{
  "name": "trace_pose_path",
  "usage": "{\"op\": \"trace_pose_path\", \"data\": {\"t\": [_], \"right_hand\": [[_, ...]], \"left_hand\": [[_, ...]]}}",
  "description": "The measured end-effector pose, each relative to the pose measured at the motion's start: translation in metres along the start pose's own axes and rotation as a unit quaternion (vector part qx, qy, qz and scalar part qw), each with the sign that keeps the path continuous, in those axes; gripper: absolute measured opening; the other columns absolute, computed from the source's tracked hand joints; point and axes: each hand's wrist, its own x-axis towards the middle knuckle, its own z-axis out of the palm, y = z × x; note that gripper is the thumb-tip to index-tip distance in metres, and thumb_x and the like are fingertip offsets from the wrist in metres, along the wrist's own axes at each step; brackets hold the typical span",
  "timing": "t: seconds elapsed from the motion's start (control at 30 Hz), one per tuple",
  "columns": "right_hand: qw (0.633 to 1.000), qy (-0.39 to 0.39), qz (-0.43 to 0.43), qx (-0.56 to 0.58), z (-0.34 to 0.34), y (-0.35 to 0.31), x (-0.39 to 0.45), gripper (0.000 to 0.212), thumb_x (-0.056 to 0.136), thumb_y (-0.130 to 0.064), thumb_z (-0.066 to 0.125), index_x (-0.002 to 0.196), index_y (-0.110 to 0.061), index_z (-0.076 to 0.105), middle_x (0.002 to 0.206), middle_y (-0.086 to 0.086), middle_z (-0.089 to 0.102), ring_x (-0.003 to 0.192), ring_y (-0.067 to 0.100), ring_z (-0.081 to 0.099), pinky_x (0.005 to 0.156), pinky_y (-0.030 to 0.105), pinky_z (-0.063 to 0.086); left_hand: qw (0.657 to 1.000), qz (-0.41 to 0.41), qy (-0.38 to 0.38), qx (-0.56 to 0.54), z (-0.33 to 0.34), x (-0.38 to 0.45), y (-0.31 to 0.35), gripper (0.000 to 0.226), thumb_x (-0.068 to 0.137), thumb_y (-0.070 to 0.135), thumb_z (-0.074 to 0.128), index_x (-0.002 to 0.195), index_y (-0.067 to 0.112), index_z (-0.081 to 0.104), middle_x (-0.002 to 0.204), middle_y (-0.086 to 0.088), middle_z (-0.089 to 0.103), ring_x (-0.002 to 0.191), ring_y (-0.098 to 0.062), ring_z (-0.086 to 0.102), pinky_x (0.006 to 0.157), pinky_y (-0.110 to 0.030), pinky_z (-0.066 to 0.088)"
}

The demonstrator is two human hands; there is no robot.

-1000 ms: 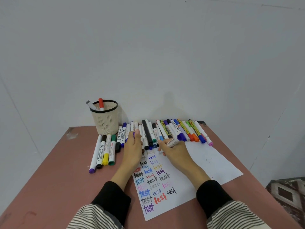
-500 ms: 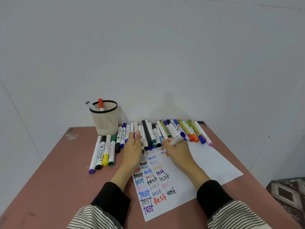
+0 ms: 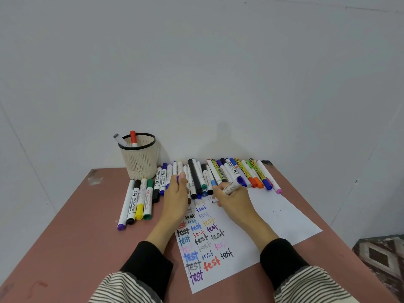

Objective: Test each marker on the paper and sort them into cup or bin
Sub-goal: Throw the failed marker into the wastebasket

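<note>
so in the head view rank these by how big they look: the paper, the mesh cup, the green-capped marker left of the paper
1. paper, by far the largest.
2. mesh cup.
3. green-capped marker, the smallest; the cup stands farther from the camera, yet looks bigger.

A pinkish-brown table (image 3: pixel 65 237) is seen beneath a white paper (image 3: pixel 284 217) marked with "test" in black, blue, red, purple, pink and yellow. A cream mesh cup (image 3: pixel 140 162) is rimmed in black. Black cuffs (image 3: pixel 148 263) are worn under black-and-white striped sleeves (image 3: pixel 306 283). The wall (image 3: pixel 196 62) is pale grey.
</note>
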Motion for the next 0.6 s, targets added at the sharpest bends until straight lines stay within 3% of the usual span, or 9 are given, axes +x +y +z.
{"op": "trace_pose_path", "data": {"t": [0.13, 0.27, 0.37, 0.6], "right_hand": [[1.0, 0.014, 0.012, 0.02, -0.0022, -0.0025, 0.0009, 0.027, 0.093, -0.014, 0.057, 0.071, 0.001, 0.061, 0.051, -0.004, 0.049, 0.041, 0.001, 0.043, 0.042, 0.01, 0.033], [0.999, 0.027, 0.003, 0.018, -0.0018, -0.0017, 0.001, 0.035, 0.094, -0.016, 0.056, 0.063, 0.0, 0.053, 0.052, 0.0, 0.046, 0.05, 0.01, 0.043, 0.043, 0.011, 0.033], [1.0, 0.015, 0.001, 0.015, -0.0024, -0.0014, 0.0004, 0.035, 0.094, -0.017, 0.056, 0.073, 0.01, 0.061, 0.056, 0.004, 0.05, 0.054, 0.011, 0.048, 0.045, 0.01, 0.035], [0.999, 0.027, 0.012, 0.024, -0.0021, -0.0009, 0.0017, 0.03, 0.094, -0.017, 0.056, 0.076, 0.006, 0.063, 0.056, 0.001, 0.05, 0.043, 0.001, 0.043, 0.043, 0.01, 0.034]], "left_hand": [[1.0, -0.001, 0.002, 0.005, -0.0002, 0.0004, -0.0012, 0.03, 0.103, 0.042, 0.028, 0.089, 0.021, 0.045, 0.079, 0.005, 0.048, 0.075, -0.011, 0.047, 0.071, -0.03, 0.037], [1.0, -0.001, 0.001, 0.001, 0.0004, 0.001, -0.0013, 0.029, 0.104, 0.04, 0.029, 0.084, 0.025, 0.044, 0.078, 0.006, 0.048, 0.073, -0.01, 0.046, 0.068, -0.028, 0.037], [1.0, -0.006, 0.0, 0.004, 0.0008, 0.0013, -0.0016, 0.029, 0.103, 0.042, 0.028, 0.089, 0.023, 0.045, 0.08, 0.006, 0.048, 0.077, -0.011, 0.047, 0.071, -0.029, 0.037], [1.0, -0.005, 0.004, 0.004, 0.001, 0.0018, -0.0023, 0.032, 0.103, 0.041, 0.029, 0.082, 0.023, 0.044, 0.077, 0.003, 0.048, 0.073, -0.013, 0.046, 0.067, -0.029, 0.039]]}}
